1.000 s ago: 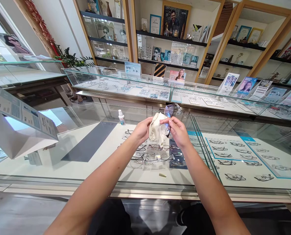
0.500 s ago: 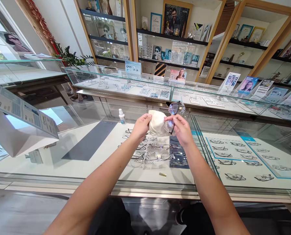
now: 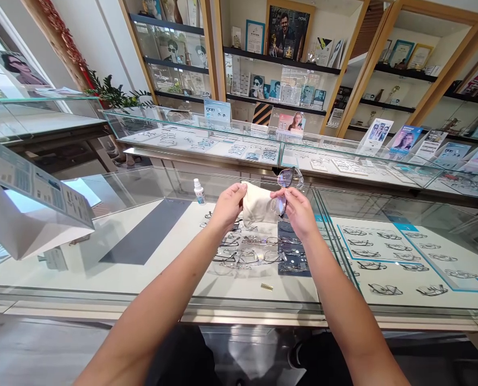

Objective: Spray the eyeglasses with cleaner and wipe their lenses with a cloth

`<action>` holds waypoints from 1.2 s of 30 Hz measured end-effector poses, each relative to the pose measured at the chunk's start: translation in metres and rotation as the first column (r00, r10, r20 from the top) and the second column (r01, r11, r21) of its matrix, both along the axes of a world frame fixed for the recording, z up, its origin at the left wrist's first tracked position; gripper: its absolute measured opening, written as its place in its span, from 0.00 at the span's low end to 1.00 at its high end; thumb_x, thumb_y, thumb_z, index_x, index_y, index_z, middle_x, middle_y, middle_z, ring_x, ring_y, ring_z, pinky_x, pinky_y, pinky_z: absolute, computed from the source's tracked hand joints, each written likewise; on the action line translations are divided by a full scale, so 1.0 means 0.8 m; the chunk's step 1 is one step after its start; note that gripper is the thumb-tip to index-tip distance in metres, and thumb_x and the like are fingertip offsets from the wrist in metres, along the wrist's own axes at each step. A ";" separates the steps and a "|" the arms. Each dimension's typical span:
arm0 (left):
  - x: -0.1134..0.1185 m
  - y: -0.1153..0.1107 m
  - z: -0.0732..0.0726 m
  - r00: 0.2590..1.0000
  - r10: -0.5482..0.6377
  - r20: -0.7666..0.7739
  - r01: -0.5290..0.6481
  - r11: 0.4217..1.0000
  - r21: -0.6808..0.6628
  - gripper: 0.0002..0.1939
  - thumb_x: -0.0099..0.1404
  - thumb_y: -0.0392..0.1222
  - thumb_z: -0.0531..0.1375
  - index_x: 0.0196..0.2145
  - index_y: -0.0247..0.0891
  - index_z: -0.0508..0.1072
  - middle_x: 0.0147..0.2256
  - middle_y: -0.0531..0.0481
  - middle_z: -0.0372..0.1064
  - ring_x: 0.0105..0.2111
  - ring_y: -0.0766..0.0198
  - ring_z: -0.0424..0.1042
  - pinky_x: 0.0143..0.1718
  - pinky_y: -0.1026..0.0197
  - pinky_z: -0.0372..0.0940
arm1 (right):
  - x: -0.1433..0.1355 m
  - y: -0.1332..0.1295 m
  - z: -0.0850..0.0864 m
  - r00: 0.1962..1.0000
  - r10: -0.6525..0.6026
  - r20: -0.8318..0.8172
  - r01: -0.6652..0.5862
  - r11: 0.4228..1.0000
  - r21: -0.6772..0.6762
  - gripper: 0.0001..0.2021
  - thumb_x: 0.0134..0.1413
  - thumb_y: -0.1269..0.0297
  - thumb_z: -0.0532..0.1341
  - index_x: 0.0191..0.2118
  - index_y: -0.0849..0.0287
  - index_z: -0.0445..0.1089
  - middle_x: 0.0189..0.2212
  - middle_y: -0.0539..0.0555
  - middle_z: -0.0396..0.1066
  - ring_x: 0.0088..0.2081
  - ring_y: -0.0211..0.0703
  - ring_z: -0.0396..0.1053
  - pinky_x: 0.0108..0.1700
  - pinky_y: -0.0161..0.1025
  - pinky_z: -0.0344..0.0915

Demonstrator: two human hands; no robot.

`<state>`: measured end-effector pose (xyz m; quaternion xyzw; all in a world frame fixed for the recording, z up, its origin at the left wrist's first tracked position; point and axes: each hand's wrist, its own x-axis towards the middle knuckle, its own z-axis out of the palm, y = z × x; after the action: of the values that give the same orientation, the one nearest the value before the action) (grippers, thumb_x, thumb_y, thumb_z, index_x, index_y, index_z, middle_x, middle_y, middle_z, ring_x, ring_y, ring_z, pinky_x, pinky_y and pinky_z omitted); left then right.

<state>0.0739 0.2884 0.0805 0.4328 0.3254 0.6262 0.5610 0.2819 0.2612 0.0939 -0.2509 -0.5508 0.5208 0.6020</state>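
Observation:
My left hand [image 3: 230, 206] pinches the upper left corner of a cream cloth [image 3: 258, 205], which hangs above the glass counter. My right hand [image 3: 297, 209] holds a pair of glasses [image 3: 286, 177] with a dark, thin frame, turned so that one lens is above the fingers and the other below. The right fingertips are at the cloth's right edge; whether they also grip it I cannot tell. Under the glass, below the hands, lie several glasses frames [image 3: 259, 257]. A small white bottle [image 3: 199, 192] stands upright on the counter, left of my left hand.
A folded sign [image 3: 34, 198] stands at the left of the counter [image 3: 166, 308]. More frames [image 3: 386, 289] lie in the case at right. Behind are another glass case [image 3: 174, 155], a plant [image 3: 118, 94] and shelves [image 3: 279, 61].
My left hand has moved slightly left, and the cloth is spread wider between the hands. The glasses are turned slightly in my right hand.

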 end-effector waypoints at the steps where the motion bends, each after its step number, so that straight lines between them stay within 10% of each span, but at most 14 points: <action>1: 0.000 0.001 -0.001 1.000 0.004 -0.003 -0.004 1.000 0.001 0.29 0.53 0.63 0.79 0.36 0.36 0.76 0.29 0.52 0.74 0.29 0.66 0.70 0.32 0.65 0.67 | 0.000 0.001 0.000 1.000 -0.003 0.000 0.003 1.000 -0.001 0.13 0.63 0.47 0.69 0.38 0.50 0.80 0.42 0.53 0.83 0.53 0.51 0.78 0.62 0.48 0.68; 13: -0.007 -0.004 0.015 0.994 0.104 -0.020 -0.104 0.995 -0.001 0.27 0.53 0.57 0.79 0.34 0.38 0.71 0.27 0.54 0.72 0.27 0.68 0.69 0.31 0.64 0.65 | 0.002 -0.008 0.005 0.991 -0.058 0.123 0.048 0.996 0.078 0.12 0.68 0.52 0.65 0.37 0.50 0.81 0.43 0.52 0.82 0.54 0.51 0.75 0.66 0.48 0.62; 28: 0.014 -0.030 0.018 0.991 -0.028 -0.128 0.052 0.981 0.185 0.24 0.62 0.57 0.74 0.37 0.41 0.66 0.29 0.54 0.74 0.30 0.65 0.73 0.38 0.61 0.69 | -0.017 -0.008 -0.009 0.980 0.107 0.170 -0.104 0.994 -0.026 0.15 0.65 0.45 0.68 0.38 0.50 0.83 0.40 0.52 0.83 0.48 0.50 0.76 0.58 0.45 0.66; 36: 0.019 -0.039 0.020 0.970 -0.128 -0.207 0.149 0.985 0.091 0.25 0.60 0.58 0.75 0.35 0.41 0.67 0.28 0.52 0.76 0.29 0.64 0.74 0.37 0.61 0.70 | -0.007 -0.004 -0.001 0.989 -0.118 0.083 0.118 0.993 0.013 0.14 0.64 0.46 0.66 0.37 0.50 0.81 0.42 0.51 0.82 0.46 0.49 0.73 0.50 0.43 0.67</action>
<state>0.0889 0.2574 0.0961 0.5444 0.3155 0.5550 0.5441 0.2764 0.2580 0.0934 -0.3024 -0.5618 0.4711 0.6091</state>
